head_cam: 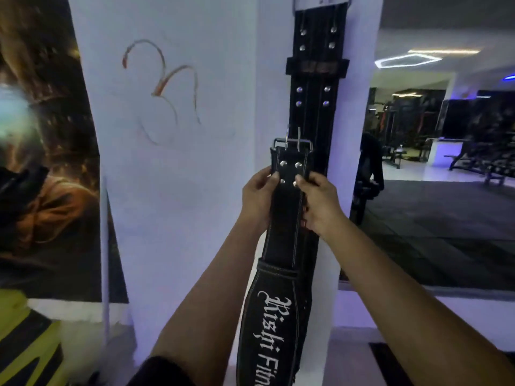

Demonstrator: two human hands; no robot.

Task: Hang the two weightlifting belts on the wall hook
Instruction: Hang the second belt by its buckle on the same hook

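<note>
One black leather belt (316, 87) with silver rivets hangs flat on the white pillar from a metal buckle (320, 1) at the top edge of the view; the hook itself is out of sight. I hold a second black belt (284, 218) upright in front of it, its two-prong steel buckle (292, 143) pointing up and white lettering on its wide lower part. My left hand (257, 196) grips its left edge just below the rivets. My right hand (320, 201) grips its right edge at the same height.
The white pillar (195, 162) carries a faint orange scribble. A dark poster (41, 162) covers the wall on the left. To the right, a gym floor (432, 218) with benches and racks lies beyond the pillar. A yellow-and-black object (25, 344) sits low left.
</note>
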